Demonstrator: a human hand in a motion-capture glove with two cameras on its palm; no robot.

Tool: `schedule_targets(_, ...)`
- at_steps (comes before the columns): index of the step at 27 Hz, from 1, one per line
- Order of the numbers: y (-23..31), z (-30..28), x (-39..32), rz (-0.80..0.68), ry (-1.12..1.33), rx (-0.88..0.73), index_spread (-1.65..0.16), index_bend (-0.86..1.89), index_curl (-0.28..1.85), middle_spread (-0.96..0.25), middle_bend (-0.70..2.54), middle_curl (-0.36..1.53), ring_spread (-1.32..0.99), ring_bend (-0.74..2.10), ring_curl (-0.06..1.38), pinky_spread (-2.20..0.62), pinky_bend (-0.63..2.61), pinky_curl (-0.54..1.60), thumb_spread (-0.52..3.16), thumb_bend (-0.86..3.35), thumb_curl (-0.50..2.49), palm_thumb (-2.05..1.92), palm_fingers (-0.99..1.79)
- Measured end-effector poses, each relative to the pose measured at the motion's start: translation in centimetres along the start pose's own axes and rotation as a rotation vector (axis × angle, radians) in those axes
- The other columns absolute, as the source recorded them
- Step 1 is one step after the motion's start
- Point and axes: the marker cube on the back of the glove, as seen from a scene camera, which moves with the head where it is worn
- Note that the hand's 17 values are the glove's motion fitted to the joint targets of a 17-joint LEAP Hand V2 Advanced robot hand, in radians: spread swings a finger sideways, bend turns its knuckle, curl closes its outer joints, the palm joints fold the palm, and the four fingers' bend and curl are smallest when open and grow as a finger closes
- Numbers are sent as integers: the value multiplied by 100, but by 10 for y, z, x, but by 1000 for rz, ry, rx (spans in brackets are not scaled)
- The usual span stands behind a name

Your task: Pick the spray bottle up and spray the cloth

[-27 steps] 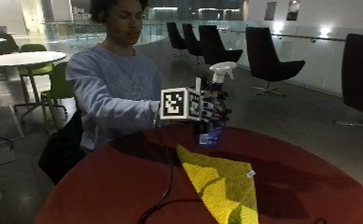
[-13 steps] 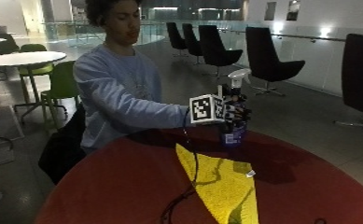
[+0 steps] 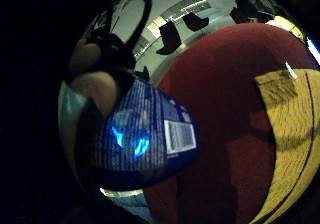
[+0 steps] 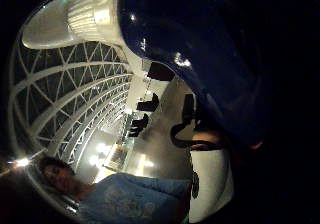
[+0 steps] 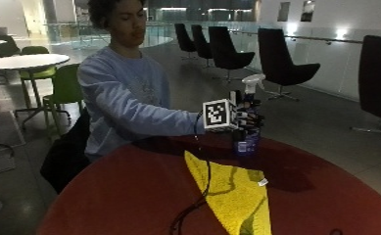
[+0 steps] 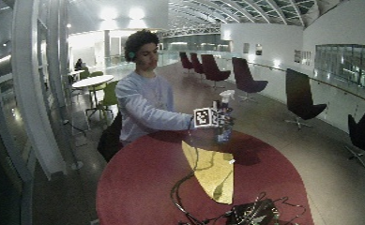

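My right hand (image 5: 245,116) holds the spray bottle (image 5: 249,128) with fingers curled round its neck, lifted off the round red counter (image 5: 131,196) near its far edge, with open counter to the left and right. The bottle's long axis is upright, white nozzle (image 5: 253,81) on top. The yellow cloth (image 5: 232,193) lies flat just nearer, in a hall with black chairs (image 5: 282,61).

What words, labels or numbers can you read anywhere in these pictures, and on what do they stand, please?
No text can be read.
Spray bottle: its blue label carries lines of print and a white panel like a barcode, all too blurred to read.
Yellow cloth: its small white tag shows no legible text.
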Motion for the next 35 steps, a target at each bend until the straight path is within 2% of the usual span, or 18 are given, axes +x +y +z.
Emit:
schedule_targets(5,22,-33,-3,-69,85,-59,-38,2,13,-1,26,43,2,49,36,21,48,39,98,-6,65,78,57)
schedule_targets(12,82,-108,9,-144,320,-69,-39,13,15,-1,26,42,2,44,33,21,45,36,104,-3,59,73,58)
schedule_targets(18,157,-201,47,-44,526,-45,-38,14,18,-2,27,42,1,42,32,20,40,35,108,-2,55,74,61)
schedule_targets(23,195,-251,74,35,612,-31,-38,11,19,-2,27,42,0,41,33,20,39,35,110,-2,53,74,62)
schedule_targets(30,232,-274,99,67,789,-66,-39,8,18,-2,28,42,0,43,33,20,39,35,112,-2,51,74,61)
schedule_targets(35,240,-273,107,87,817,-84,-39,8,17,-2,29,41,0,43,34,20,40,36,114,-2,49,74,59)
